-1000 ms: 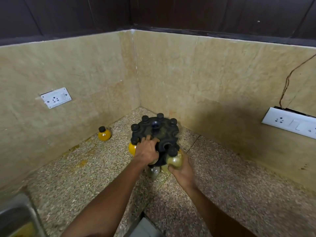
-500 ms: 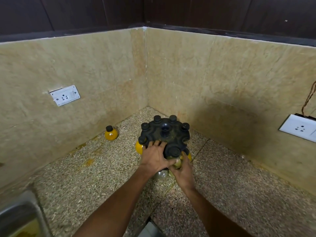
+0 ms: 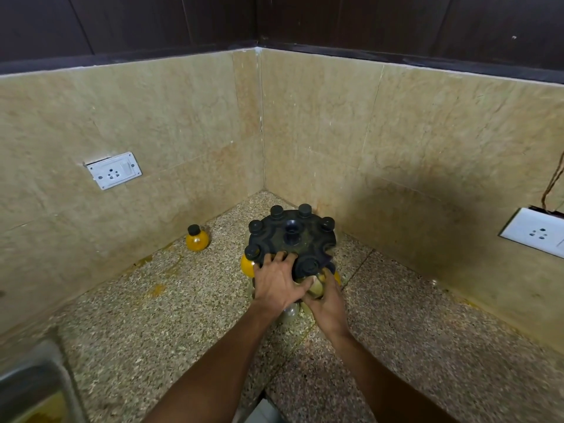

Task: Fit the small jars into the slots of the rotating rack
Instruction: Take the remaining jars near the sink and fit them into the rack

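Rack (image 3: 293, 239) black, round, standing upright in the corner of the speckled counter (image 3: 152, 315), central axis vertical, top disc level. Black-capped jars seated in slots round the rim, caps up; yellow contents visible below the disc on the rack's left side.

Left hand (image 3: 279, 280) laid palm down on the rack's near edge, fingers (image 3: 282, 257) spread flat across the disc. Right hand (image 3: 328, 303) just beside it at the rack's near right, fingers curled round a pale jar (image 3: 314, 283) with its black cap up, at a near slot; fully seated or not, could not be told.

Loose yellow jar (image 3: 197, 238) upright, well left of the rack, near the wall. Walls close behind and right of the rack; open counter left of and nearer than the rack. Sink (image 3: 36, 389) edge far left and nearer.
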